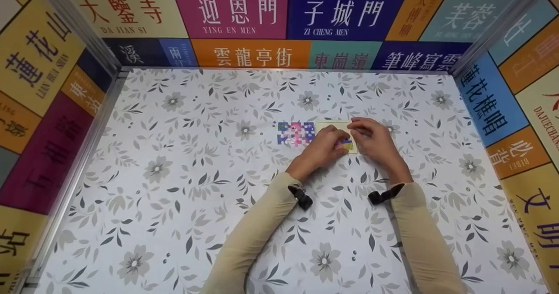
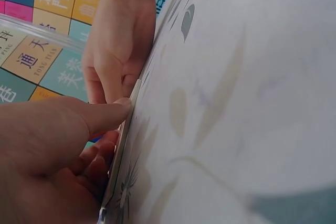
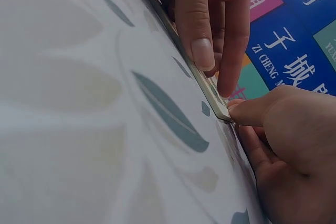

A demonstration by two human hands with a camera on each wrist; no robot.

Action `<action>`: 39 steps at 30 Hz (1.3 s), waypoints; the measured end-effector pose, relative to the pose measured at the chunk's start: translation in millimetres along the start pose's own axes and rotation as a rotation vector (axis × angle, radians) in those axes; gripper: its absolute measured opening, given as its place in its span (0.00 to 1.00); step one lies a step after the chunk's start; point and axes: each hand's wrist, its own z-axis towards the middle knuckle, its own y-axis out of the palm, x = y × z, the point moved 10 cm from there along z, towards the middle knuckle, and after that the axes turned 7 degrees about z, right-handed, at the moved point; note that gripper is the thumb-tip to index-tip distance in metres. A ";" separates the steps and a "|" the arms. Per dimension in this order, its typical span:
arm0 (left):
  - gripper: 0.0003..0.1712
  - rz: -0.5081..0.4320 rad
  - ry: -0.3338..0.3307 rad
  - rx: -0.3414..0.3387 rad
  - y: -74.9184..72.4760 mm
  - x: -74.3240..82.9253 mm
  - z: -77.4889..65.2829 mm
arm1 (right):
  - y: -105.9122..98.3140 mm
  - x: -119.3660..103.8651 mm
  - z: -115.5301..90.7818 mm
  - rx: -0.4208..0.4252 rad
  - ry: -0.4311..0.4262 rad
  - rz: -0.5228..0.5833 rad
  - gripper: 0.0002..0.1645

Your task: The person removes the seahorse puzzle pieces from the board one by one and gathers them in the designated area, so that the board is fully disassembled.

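A jigsaw puzzle tray (image 1: pixel 354 151) with a cream border lies on the patterned tabletop, mostly covered by both hands. Purple and yellow pieces (image 1: pixel 347 145) show inside it beside the left thumb. My left hand (image 1: pixel 328 143) reaches over the tray from the left, fingers bent and thumb by its near border; whether a piece is between the fingertips I cannot tell. At the tray's right end, my right hand (image 1: pixel 373 140) grips the corner, thumb (image 3: pixel 252 111) on the border and other fingers behind. Left of the tray sits a joined block of jigsaw pieces (image 1: pixel 296 133) with a pink figure.
The white tabletop (image 1: pixel 174 224) has a grey leaf and flower print. Panels with large Chinese lettering (image 1: pixel 244 12) stand along the back and both sides. Each wrist wears a black strap mount (image 1: pixel 301 198) over a beige sleeve (image 1: pixel 257 228).
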 end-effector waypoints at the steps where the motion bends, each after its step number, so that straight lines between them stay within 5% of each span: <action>1: 0.23 -0.003 -0.004 -0.008 -3.0 3.1 -1.7 | 0.0 -0.2 0.0 0.002 0.000 0.001 0.14; 6: 0.22 0.014 -0.022 -0.039 -17.9 18.3 -8.7 | 0.0 -2.0 -0.1 0.000 -0.010 0.005 0.13; 20: 0.27 0.007 0.010 0.029 8.8 -5.1 4.6 | 0.4 -3.6 -0.7 -0.012 -0.041 0.017 0.14; 32: 0.26 -0.046 -0.034 0.004 0.8 0.8 -1.7 | 0.5 -5.1 -1.1 -0.008 -0.033 0.013 0.14; 39: 0.26 -0.028 0.013 0.049 9.8 -6.2 4.1 | -0.1 1.1 0.3 -0.008 -0.019 -0.006 0.14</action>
